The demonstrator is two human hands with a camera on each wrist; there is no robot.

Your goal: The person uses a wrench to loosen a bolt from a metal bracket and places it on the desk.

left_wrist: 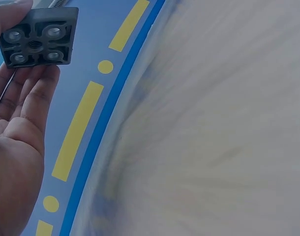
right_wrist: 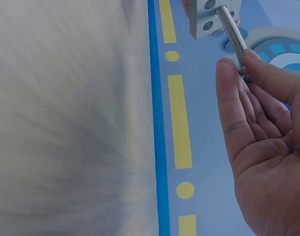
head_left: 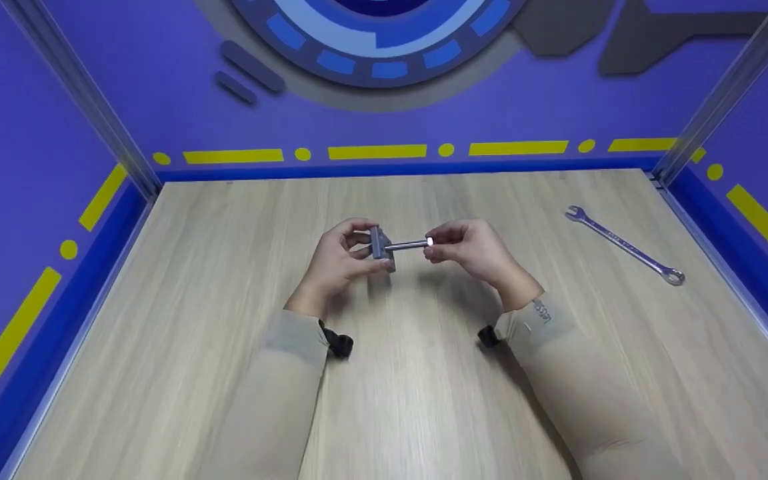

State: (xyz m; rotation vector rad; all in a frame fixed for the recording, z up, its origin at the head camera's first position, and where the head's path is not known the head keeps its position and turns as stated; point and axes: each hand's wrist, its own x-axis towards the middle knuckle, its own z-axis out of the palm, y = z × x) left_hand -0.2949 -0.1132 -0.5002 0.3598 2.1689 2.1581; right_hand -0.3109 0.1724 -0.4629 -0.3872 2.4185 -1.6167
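Note:
My left hand point(head_left: 337, 260) grips a small square grey metal plate point(head_left: 377, 244) by its edges, thumb on one side and fingers on the other. Four corner holes and a threaded centre hole show on the plate's recessed back point(left_wrist: 37, 37) in the left wrist view. A long threaded bolt point(head_left: 408, 245) runs from the plate's other face toward the right, its end at the centre hole. Between thumb and fingertips, my right hand point(head_left: 481, 250) pinches the bolt's head. In the right wrist view the threaded shank point(right_wrist: 232, 34) stands out from the plate's holed face.
A combination wrench point(head_left: 624, 245) lies on the wood-grain table point(head_left: 224, 300) at the right. Blue-purple panels with yellow marks point(head_left: 377, 152) stand around the table's back and sides, with metal posts point(head_left: 711, 113) at the corners.

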